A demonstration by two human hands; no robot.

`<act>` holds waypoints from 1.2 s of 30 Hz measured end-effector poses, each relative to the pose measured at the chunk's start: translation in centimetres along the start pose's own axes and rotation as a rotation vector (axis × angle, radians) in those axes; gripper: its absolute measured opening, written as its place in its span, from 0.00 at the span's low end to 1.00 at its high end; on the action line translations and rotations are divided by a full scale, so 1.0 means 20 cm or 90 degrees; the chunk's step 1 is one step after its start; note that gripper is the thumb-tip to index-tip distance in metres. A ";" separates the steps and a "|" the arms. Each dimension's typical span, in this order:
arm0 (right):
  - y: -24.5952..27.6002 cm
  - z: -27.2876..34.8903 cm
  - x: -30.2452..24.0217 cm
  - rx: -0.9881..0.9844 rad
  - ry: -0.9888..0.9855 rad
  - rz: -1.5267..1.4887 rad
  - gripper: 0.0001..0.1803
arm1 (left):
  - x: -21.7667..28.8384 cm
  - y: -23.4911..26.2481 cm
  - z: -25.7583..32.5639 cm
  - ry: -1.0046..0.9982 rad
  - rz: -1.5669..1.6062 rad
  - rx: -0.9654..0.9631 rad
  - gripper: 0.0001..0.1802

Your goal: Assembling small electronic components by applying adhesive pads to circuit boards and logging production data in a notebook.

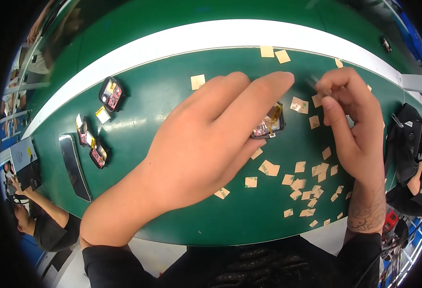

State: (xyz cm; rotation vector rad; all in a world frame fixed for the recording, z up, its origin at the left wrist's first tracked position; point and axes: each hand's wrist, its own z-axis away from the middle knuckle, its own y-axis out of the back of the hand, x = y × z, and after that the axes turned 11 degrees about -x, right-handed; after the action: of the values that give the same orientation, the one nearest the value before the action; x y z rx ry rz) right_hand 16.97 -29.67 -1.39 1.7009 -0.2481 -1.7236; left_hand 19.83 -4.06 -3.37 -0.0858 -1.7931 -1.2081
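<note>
My left hand [196, 139] is closed round a small open black device housing [274, 122]. Inside it show a pinkish circuit board and a piece of yellow tape; my fingers cover the rest. To its right, apart from it, my right hand [360, 129] pinches a thin, pale, see-through-looking piece [312, 82], too blurred to name. A small square sticker [299, 105] with a beige backing lies on the green table [148, 201] between the two hands. Many more such stickers [269, 168] are scattered below and to the right.
At the left lie more open device housings [111, 94] with boards, a small silver battery [103, 115] and a phone [75, 167]. A white strip [211, 32] borders the table's far side. A black bag [407, 144] sits at the right. Other people work at both sides.
</note>
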 end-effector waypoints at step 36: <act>-0.06 0.03 -0.08 -0.027 0.163 0.252 0.15 | 0.01 0.04 0.03 0.025 0.021 0.021 0.49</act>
State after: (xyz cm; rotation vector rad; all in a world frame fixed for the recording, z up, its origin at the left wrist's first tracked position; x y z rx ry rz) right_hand 15.87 -28.08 -0.72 1.6868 -0.3963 -1.2043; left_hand 19.74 -3.33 -2.62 -0.0730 -1.7704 -1.1490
